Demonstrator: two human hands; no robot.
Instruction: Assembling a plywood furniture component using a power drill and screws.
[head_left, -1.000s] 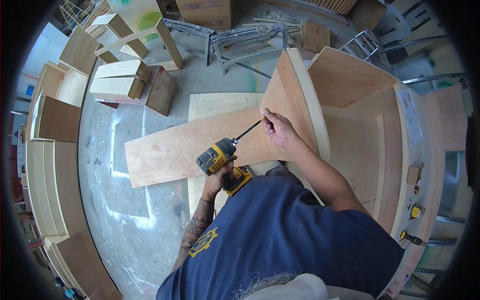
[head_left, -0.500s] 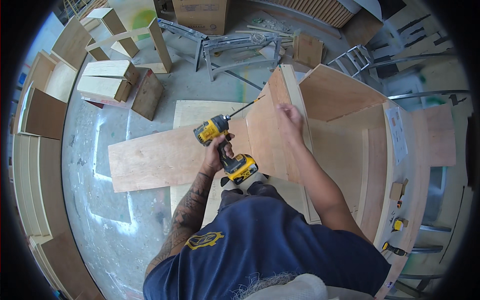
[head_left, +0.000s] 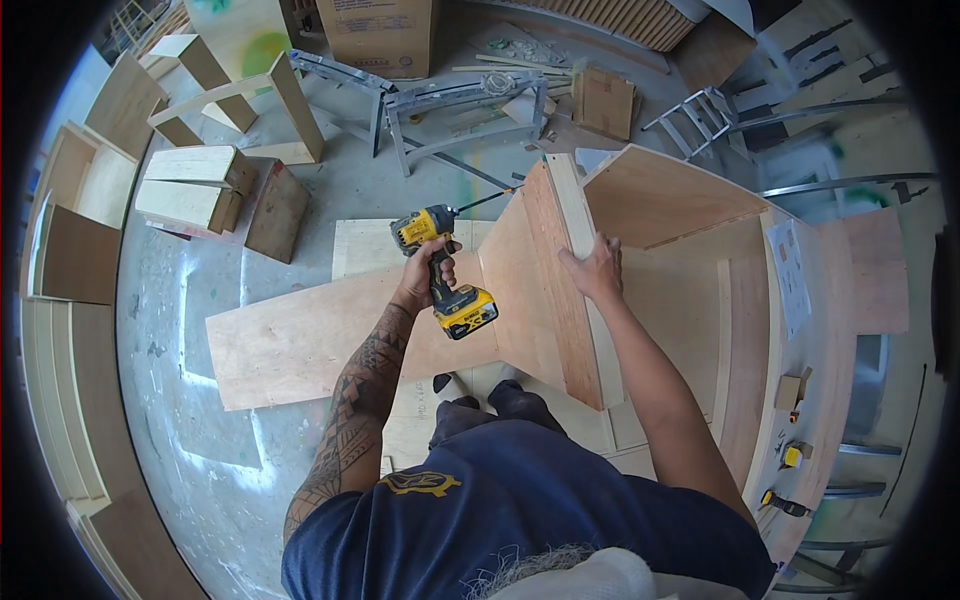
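My left hand (head_left: 428, 272) is wrapped round the grip of a yellow and black cordless drill (head_left: 424, 230). Its long thin bit (head_left: 484, 201) points up and to the right, its tip by the far end of an upright wooden panel (head_left: 548, 270). On that panel's pale top edge strip (head_left: 572, 205) rests my right hand (head_left: 598, 270), thumb on the near side and fingers over the other, gripping it. The panel forms one side of a large open wooden cabinet frame (head_left: 680, 200). A long flat plywood board (head_left: 310, 325) extends left from the panel's foot.
A tape measure (head_left: 794, 456) and another yellow and black tool (head_left: 784, 503) lie along the cabinet's right side. Beyond stand metal trestles (head_left: 465, 110), a stepladder (head_left: 692, 122) and cardboard boxes (head_left: 603, 103). A wooden box (head_left: 275, 208) sits far left; cabinet parts (head_left: 85, 370) line the left.
My right hand has come down from above the panel onto its edge. The drill has shifted slightly left and stays in my left hand. The whole view has shifted a little.
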